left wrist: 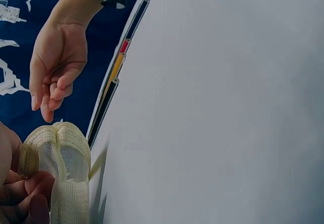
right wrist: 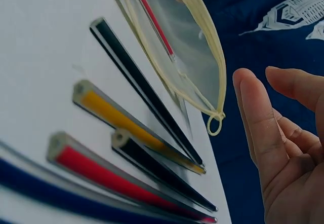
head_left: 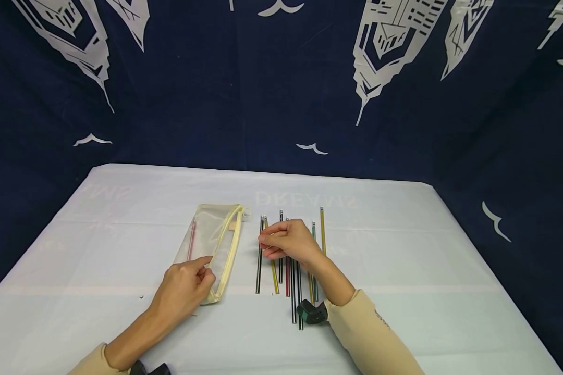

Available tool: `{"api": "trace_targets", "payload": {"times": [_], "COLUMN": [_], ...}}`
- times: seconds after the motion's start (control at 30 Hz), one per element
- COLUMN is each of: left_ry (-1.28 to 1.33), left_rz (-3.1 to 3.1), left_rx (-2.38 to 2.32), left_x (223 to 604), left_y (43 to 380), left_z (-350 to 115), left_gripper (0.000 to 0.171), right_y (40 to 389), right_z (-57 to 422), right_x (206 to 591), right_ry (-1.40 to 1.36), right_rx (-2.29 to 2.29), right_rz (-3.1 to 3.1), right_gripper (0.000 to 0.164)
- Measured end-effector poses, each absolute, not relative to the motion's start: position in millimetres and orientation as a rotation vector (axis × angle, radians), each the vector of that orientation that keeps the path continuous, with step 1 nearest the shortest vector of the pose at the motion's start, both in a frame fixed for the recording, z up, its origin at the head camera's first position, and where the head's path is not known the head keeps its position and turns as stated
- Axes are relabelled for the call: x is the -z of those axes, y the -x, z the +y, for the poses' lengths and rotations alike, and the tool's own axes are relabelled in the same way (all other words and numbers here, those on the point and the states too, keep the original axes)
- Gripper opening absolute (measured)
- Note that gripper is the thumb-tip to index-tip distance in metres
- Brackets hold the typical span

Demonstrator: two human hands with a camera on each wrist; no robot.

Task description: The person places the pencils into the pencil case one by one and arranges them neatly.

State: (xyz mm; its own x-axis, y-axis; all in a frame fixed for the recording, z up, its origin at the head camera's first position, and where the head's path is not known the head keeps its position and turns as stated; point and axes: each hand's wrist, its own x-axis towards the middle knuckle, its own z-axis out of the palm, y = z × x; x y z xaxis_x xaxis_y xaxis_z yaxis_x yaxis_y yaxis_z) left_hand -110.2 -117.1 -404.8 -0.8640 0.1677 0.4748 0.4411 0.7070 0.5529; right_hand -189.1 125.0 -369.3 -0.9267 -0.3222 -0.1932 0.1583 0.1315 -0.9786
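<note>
A pale yellow mesh zip pouch (head_left: 227,260) lies on the table with its zipped mouth parted. One red pencil (head_left: 192,239) shows through its mesh. My left hand (head_left: 187,281) grips the pouch's near edge, fingers curled at the zipper band (left wrist: 70,198) in the left wrist view. Over the pencils, just right of the pouch, hovers my right hand (head_left: 288,240). Its thumb and forefinger stand apart with nothing between them in the right wrist view. Beneath it lie several pencils: black (right wrist: 147,92), yellow (right wrist: 126,117) and red (right wrist: 121,178), their far parts partly hidden by the hand in the head view.
More pencils, a yellow one (head_left: 322,229) and a green one (head_left: 314,232), lie at the right of the row. A white cloth (head_left: 427,291) covers the table. Behind it hangs a navy curtain (head_left: 262,94) with white prints.
</note>
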Motion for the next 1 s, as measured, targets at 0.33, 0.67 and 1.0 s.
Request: {"api": "trace_targets", "payload": {"times": [0.33,0.67,1.0], "left_ry": [0.476,0.468,0.475], "left_rz": [-2.534,-2.554,-2.538], "left_rx": [0.961,0.972,0.954], "left_x": [404.6,404.7,405.0], "left_y": [110.2,109.6,110.1], "left_z": [-117.4,-117.6,-117.2], "left_gripper": [0.027,0.028,0.028], "right_y": [203.7,217.5,226.3], "right_z": [153.2,185.3,214.7], "right_x": [367.5,373.3,379.0], "right_ry": [0.112,-0.015,-0.206], "right_rx": [1.873,1.876,1.808], "right_rz": [2.197,2.288,2.407], "right_gripper": [0.024,0.023,0.024]}}
